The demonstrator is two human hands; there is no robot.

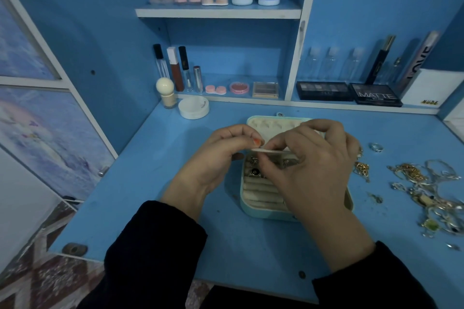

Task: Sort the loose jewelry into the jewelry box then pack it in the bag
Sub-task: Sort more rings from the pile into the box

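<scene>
Two curled grips, left hand (pixel 221 155), right hand (pixel 313 165), perhaps pinching jewelry box (pixel 259 192) flap (pixel 270 151)

Left hand (pixel 221 155) and right hand (pixel 310 165) pinch, fingertips nearly meeting.

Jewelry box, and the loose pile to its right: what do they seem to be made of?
Jewelry box: mint shell looks like matte faux leather or plastic, smooth, without shine. Its cream flap and ring rolls look like soft, velvety fabric, padded. Loose jewelry: metal, gold- and silver-toned, judging by bright glints; solid or plated cannot be told.
</scene>
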